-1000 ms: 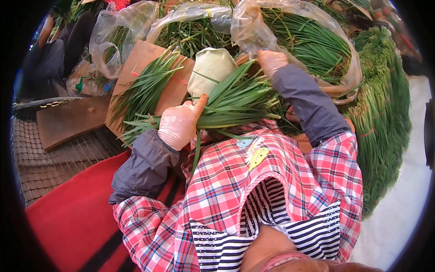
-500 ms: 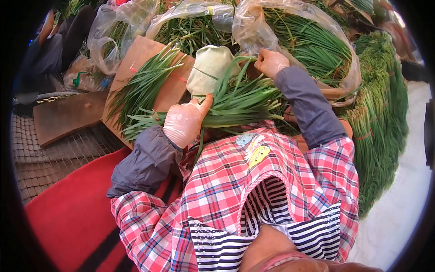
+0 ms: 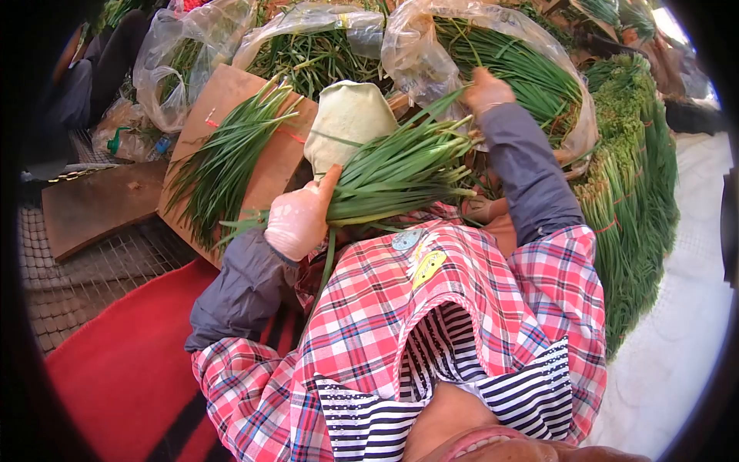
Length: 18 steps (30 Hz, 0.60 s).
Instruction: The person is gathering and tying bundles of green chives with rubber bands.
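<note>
1. Shirt, checked red and white, is seen nearest; a striped collar is shown at its neck.
2. Red cloth, banded black, is spread at lower left; white sheet is laid at right.
3. Grey sleeves are worn on both forearms.
4. Left hand: bunch is grasped near its left end, index finger stretched along the leaves. Bunch is held crosswise just in front of the shirt, between the hands, stem ends pointed right.
5. Right hand: raised at the bunch's upper right; fingers are curled, a leaf is pinched by them. Exact fingertip contact is partly hidden.
6. Pale pad is placed just behind the bunch, partly covered by its leaves.
7. Tied bunch is laid at left on brown board; red band is seen near it. Smaller board is set farther left, on mesh.
8. Tall pile of greens is stacked at right, bound with red bands.
9. Clear bags, packed with greens, are lined up behind.
10. Dark-clothed person is partly seen at far upper left.
</note>
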Each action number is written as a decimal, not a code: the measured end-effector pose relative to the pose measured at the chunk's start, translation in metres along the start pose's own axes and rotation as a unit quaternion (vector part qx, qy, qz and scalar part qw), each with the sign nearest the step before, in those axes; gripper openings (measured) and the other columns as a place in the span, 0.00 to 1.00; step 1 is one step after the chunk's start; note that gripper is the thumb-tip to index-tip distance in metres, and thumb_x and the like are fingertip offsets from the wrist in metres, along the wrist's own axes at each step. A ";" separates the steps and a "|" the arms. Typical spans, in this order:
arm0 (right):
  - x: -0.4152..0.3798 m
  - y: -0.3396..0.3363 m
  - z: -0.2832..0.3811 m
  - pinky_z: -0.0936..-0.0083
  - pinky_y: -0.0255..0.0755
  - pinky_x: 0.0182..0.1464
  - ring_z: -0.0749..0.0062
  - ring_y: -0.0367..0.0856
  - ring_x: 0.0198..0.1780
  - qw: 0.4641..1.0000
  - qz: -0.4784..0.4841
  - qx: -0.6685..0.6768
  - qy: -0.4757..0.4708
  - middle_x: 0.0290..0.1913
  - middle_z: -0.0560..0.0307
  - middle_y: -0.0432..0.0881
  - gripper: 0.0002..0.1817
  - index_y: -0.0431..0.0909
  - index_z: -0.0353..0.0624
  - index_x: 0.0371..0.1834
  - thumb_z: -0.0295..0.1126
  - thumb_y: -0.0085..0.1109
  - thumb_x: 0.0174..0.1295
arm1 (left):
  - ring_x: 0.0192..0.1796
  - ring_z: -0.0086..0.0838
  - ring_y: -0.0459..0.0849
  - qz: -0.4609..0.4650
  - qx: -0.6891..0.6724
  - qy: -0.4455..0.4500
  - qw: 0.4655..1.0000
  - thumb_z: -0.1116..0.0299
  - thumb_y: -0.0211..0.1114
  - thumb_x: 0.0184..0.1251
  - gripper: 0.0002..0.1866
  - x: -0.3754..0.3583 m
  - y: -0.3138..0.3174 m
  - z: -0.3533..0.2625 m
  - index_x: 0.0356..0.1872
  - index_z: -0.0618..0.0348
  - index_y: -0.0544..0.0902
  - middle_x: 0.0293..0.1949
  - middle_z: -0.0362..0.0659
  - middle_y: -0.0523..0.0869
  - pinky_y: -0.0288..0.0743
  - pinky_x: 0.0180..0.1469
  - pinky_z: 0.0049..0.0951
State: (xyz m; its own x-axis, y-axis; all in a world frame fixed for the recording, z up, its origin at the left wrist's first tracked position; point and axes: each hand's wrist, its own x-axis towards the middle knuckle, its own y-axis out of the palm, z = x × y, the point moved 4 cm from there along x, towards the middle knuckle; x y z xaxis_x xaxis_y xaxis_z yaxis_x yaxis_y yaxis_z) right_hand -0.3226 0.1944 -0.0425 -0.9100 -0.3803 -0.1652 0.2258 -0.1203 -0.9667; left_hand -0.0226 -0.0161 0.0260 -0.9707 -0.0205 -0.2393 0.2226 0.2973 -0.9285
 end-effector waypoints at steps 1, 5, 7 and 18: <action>0.003 -0.006 -0.023 0.59 0.71 0.45 0.46 0.78 0.43 0.998 -0.013 0.008 0.056 0.38 0.39 0.79 0.19 0.70 0.42 0.46 0.38 0.51 0.53 | 0.32 0.47 0.80 0.000 -0.019 -0.015 1.000 0.78 0.61 0.40 0.39 -0.006 0.003 0.005 0.61 0.51 0.63 0.33 0.50 0.79 0.72 0.32 0.41; 0.013 -0.005 -0.141 0.61 0.72 0.42 0.50 0.78 0.39 0.992 -0.070 -0.029 0.104 0.35 0.41 0.78 0.18 0.74 0.36 0.33 0.43 0.52 0.54 | 0.35 0.44 0.81 -0.076 -0.108 -0.025 0.991 0.74 0.62 0.44 0.35 -0.029 0.023 0.024 0.60 0.49 0.65 0.38 0.49 0.81 0.75 0.33 0.39; -0.020 -0.010 -0.140 0.62 0.73 0.42 0.51 0.79 0.39 0.993 -0.011 -0.058 0.104 0.36 0.41 0.79 0.17 0.76 0.36 0.31 0.42 0.52 0.54 | 0.41 0.43 0.81 -0.103 -0.156 -0.044 0.981 0.72 0.67 0.43 0.35 -0.031 0.036 0.031 0.59 0.49 0.67 0.43 0.49 0.81 0.76 0.39 0.35; -0.139 0.129 -0.065 0.66 0.74 0.41 0.62 0.81 0.41 0.893 0.446 -0.029 -0.058 0.39 0.55 0.82 0.14 0.83 0.48 0.36 0.40 0.58 0.49 | 0.43 0.38 0.83 -0.132 -0.304 -0.114 0.936 0.69 0.71 0.44 0.32 -0.030 0.055 0.045 0.56 0.53 0.71 0.39 0.49 0.83 0.75 0.43 0.30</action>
State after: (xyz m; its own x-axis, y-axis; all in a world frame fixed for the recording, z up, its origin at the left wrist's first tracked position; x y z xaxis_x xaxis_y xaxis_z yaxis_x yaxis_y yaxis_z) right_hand -0.1899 0.2909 -0.1574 -0.3340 -0.3941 -0.8562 0.8213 0.3241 -0.4696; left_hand 0.0229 -0.0417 -0.0304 -0.9245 -0.3532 -0.1436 -0.1824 0.7404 -0.6469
